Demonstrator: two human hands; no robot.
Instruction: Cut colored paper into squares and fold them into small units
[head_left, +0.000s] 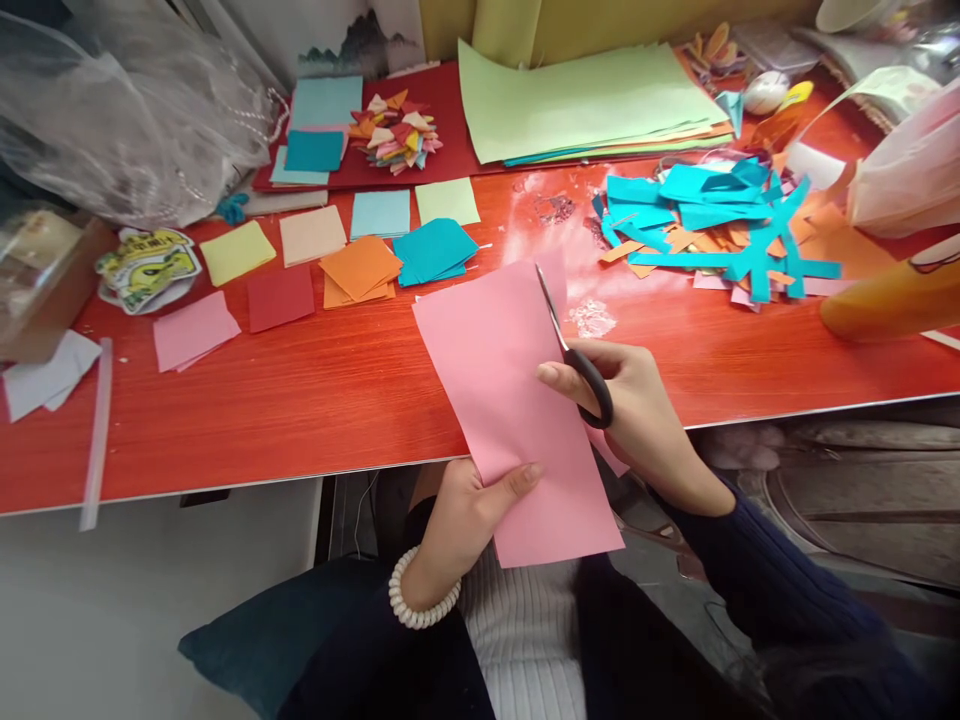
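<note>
A large sheet of pink paper (pixel 517 370) slants across the table's front edge toward my lap. My left hand (pixel 472 510) grips its lower left side, thumb on top and the other fingers hidden beneath. In my right hand (pixel 637 400) is a pair of scissors (pixel 589 385) with black handles, my thumb over one loop. The visible blade lies along the paper's upper right edge. A narrow pink piece shows under my right hand, to the right of the sheet. Whether the blades are fully closed is hard to see.
Stacks of small coloured squares, among them orange (pixel 360 270), blue (pixel 435 250) and red (pixel 281 298), lie on the red table (pixel 300 420). Blue and orange scraps (pixel 705 215) heap up at right. Behind are large green sheets (pixel 585 105) and a folded-paper ornament (pixel 397 135).
</note>
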